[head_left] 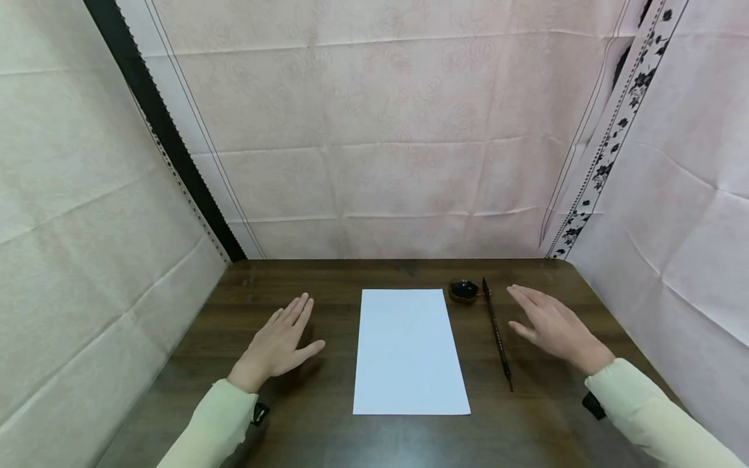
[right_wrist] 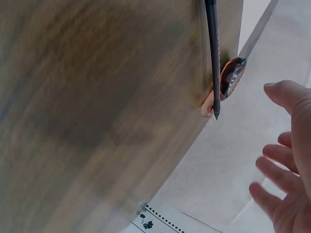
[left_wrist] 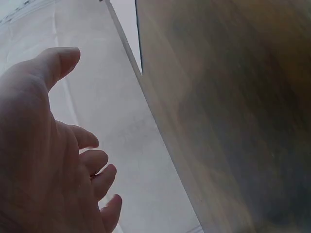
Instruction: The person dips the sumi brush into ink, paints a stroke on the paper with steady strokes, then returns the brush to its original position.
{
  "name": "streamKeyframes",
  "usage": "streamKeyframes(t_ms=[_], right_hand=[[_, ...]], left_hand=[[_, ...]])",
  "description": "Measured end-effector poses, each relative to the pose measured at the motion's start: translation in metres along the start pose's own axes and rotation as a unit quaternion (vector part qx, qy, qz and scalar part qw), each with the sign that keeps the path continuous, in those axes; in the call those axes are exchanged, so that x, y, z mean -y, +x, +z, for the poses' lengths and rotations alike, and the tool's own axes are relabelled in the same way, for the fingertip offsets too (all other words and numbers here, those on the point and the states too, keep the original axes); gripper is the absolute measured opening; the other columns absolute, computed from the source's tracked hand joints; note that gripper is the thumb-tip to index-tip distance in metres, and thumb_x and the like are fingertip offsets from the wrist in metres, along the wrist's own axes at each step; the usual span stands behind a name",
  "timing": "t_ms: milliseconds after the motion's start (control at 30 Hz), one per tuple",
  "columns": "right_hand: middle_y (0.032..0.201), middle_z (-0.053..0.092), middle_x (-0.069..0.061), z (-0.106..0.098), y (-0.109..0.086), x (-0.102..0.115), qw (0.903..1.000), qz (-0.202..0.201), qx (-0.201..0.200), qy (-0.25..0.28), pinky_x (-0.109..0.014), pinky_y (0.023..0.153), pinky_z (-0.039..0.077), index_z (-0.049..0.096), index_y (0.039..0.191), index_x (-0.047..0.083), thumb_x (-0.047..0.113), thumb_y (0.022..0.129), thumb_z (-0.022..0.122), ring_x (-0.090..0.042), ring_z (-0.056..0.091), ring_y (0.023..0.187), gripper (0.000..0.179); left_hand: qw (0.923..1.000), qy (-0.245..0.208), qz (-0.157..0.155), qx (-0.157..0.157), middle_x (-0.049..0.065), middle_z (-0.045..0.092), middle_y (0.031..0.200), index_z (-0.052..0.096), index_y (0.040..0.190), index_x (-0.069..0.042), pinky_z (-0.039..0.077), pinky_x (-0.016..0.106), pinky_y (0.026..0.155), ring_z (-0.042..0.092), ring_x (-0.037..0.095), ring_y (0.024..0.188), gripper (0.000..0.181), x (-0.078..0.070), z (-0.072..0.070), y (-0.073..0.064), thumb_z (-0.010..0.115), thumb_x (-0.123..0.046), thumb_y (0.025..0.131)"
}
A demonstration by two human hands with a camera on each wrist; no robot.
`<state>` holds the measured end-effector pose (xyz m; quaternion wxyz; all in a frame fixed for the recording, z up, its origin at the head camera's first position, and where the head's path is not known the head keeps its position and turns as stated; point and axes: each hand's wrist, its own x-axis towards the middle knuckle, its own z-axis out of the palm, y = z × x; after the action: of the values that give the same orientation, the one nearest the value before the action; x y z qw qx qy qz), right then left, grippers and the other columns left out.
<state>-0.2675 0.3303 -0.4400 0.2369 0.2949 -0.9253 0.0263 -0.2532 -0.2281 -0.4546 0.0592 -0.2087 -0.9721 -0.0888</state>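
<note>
A blank white sheet of paper (head_left: 409, 351) lies on the dark wooden table between the two hands. To its right is a slender dark writing brush (head_left: 497, 335), its pointed end resting on the handle of a small dish of black ink (head_left: 464, 290). In the right wrist view, the brush (right_wrist: 214, 53) crosses in front of the brown ink dish (right_wrist: 232, 77). My left hand (head_left: 277, 344) is left of the paper, fingers extended, thumb apart, holding nothing. Nearest to the brush, my right hand (head_left: 558, 328) also holds nothing, its fingers loosely extended.
Pale patterned cloth (head_left: 398, 149) hangs behind the wooden table (head_left: 328, 435) and along both sides. A black strip (head_left: 175, 143) runs down the left corner, a floral border (head_left: 620, 123) down the right. Dark straps show at both wrists below the pale sleeves.
</note>
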Motion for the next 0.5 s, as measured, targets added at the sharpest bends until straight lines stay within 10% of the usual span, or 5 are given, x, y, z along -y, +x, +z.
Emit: streamKeyframes(t_ms=[500], right_hand=[[0.13,0.069,-0.024,0.008,0.018,-0.009,0.9969,-0.014,0.07,0.033,-0.051,0.092,0.062,0.062,0.136,-0.006,0.01,0.084,0.088,-0.04,0.07,0.117,0.06]], left_hand=[[0.9963,-0.024,0.045,0.069,0.022,0.017,0.176,0.021,0.166,0.005,0.023,0.057,0.132,0.019,0.039,0.165,0.092,-0.027,0.005,0.022,0.056,-0.055,0.105]])
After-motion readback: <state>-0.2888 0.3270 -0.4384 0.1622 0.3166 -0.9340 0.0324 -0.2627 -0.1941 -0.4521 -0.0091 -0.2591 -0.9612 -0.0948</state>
